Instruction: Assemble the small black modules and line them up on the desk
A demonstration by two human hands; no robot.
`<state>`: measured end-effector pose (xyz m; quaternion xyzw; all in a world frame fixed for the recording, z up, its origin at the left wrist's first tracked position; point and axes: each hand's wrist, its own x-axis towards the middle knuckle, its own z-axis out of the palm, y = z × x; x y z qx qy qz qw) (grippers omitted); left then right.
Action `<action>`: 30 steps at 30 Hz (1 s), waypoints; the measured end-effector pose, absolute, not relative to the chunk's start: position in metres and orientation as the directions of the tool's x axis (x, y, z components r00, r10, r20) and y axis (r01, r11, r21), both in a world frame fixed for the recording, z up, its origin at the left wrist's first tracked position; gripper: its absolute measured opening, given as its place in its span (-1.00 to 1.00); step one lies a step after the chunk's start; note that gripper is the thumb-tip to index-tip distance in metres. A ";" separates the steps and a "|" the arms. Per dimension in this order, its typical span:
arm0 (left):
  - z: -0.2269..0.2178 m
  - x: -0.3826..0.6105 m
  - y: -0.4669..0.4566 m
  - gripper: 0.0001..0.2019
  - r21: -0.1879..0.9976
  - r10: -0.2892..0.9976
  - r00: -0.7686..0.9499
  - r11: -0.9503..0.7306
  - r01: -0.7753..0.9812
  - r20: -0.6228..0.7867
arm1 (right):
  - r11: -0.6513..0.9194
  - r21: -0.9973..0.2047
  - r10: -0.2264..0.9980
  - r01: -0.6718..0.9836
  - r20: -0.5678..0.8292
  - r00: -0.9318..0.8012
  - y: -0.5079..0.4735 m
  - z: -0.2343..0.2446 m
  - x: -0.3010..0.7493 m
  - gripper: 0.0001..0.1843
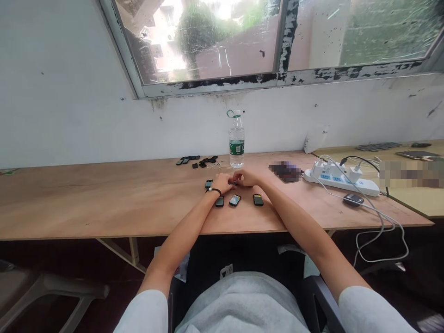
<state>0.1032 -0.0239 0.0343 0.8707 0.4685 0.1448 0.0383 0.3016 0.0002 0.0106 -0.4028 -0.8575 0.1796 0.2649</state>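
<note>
My left hand [222,182], with a dark band at the wrist, meets my right hand [245,177] over the table. The fingers of both are closed around a small dark object [232,182], mostly hidden by them; its kind cannot be made out. Close to my left wrist lies a small black device with a screen [208,183]. Nearer the table's front edge are three similar devices: one at the left [219,201], a tilted one in the middle [235,200] and one at the right [258,200].
Small black pieces [207,160] and more devices [185,160] lie by the wall. Behind my hands stands a water bottle [237,148]. To the right are a blurred dark item [286,171], a white power strip [342,181] with trailing cables, and a black mouse-like object [353,200].
</note>
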 end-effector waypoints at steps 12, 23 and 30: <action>0.036 0.104 -0.032 -0.77 0.236 0.836 0.525 -0.549 0.801 0.162 | 0.398 -0.435 0.912 0.807 0.280 -0.299 0.008 0.004 0.310 -0.86; 0.034 0.104 -0.031 -0.79 0.275 0.840 0.502 -0.542 0.794 0.206 | 0.394 -0.526 0.913 0.754 0.318 -0.255 0.002 0.016 0.324 -0.65; 0.044 0.135 -0.036 -0.81 0.300 0.780 0.563 -0.625 0.720 0.274 | 0.472 -0.573 0.868 0.670 0.170 -0.466 -0.019 0.013 0.374 -0.51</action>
